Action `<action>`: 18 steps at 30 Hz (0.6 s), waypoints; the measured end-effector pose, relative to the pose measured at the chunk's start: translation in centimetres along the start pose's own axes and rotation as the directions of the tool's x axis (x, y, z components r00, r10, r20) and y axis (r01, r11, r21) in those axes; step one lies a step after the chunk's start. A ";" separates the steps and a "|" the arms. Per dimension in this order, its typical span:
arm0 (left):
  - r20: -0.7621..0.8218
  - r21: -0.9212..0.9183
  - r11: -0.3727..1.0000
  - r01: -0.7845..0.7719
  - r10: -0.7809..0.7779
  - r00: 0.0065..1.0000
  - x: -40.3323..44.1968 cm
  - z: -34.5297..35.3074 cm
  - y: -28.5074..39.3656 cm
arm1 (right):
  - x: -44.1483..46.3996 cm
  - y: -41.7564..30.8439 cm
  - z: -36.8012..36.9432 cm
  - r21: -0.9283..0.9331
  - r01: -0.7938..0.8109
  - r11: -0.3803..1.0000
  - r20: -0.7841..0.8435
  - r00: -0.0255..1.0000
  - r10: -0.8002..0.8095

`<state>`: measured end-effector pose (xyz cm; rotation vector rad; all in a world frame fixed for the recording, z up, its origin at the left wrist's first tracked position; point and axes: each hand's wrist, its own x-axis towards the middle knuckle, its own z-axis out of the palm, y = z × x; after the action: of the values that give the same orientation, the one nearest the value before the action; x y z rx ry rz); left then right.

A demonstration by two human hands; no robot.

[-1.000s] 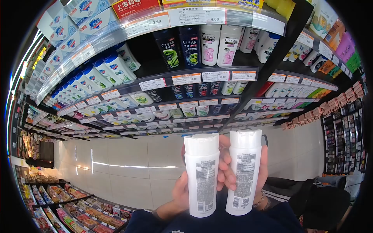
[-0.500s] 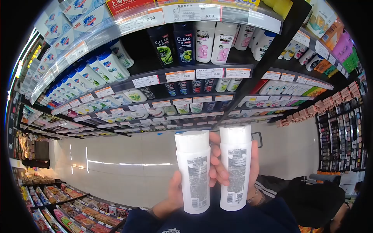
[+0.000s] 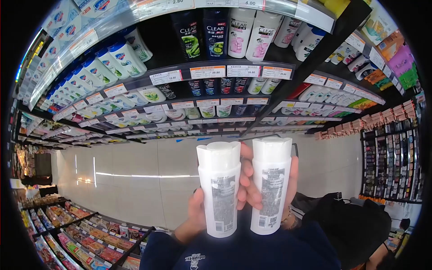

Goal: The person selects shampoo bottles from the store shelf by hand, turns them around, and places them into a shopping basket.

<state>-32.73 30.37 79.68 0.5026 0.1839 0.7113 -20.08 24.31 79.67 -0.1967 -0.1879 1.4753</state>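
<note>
Left hand (image 3: 195, 213) grips a white Clear bottle (image 3: 219, 189) in curled fingers (image 3: 244, 180), right hand (image 3: 292, 180) likewise a matching bottle (image 3: 271, 185); hold presumably keeps back labels (image 3: 271, 195) legible.

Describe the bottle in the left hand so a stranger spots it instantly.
Below the bottle shelves, find the person's dark blue top. There the left hand grips a white bottle, grey label facing the camera. Its lookalike is in the right hand; this one is further left.

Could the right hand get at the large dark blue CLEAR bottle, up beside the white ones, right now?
Probably not straight away: the right hand is full, holding a white bottle. Nothing visible blocks the front of the dark blue CLEAR bottle.
</note>
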 end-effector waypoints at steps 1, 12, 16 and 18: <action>-0.009 0.002 1.000 -0.009 0.009 1.000 0.1 0.1 0.0 | 0.0 0.0 -0.2 -0.032 -0.006 0.999 0.010 1.000 0.007; -0.254 -0.166 0.983 -0.071 0.027 0.967 -0.1 0.1 -1.1 | 1.6 0.1 0.3 0.119 -0.009 0.993 -0.155 0.988 0.028; -0.186 -0.279 0.958 -0.071 0.018 0.982 0.0 -0.1 -1.0 | 1.4 0.4 -0.5 0.091 0.005 0.996 -0.107 0.994 0.005; -0.157 -0.249 0.967 -0.060 0.020 0.987 0.0 -0.4 -0.9 | 1.4 0.4 -0.5 0.140 0.002 0.990 -0.109 0.994 0.013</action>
<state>-32.36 29.94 78.84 0.2072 0.2238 0.8012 -20.25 25.76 79.13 -0.1643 0.0054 1.4730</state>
